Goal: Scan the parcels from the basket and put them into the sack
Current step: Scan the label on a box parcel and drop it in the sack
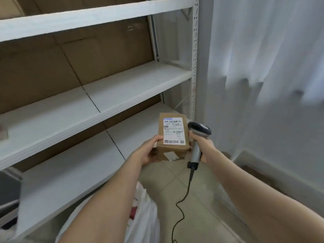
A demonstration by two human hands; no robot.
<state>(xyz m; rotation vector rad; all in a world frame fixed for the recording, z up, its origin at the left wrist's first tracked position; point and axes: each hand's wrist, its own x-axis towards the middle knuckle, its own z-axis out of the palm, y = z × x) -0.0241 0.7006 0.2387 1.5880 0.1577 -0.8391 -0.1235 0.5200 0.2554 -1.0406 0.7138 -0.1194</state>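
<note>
While the left hand (149, 153) fingers clasp the box (172, 135) underneath, right hand (203, 146) wraps the scanner (199, 130) at 3 o'clock; box appears light, rigid, best held by edges.

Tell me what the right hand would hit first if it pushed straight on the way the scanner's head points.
Most likely the cardboard parcel held by the left hand. The right hand grips the scanner, whose head faces left toward the parcel's labelled side, close beside it. Depth is unclear, so it might slip just past.
</note>
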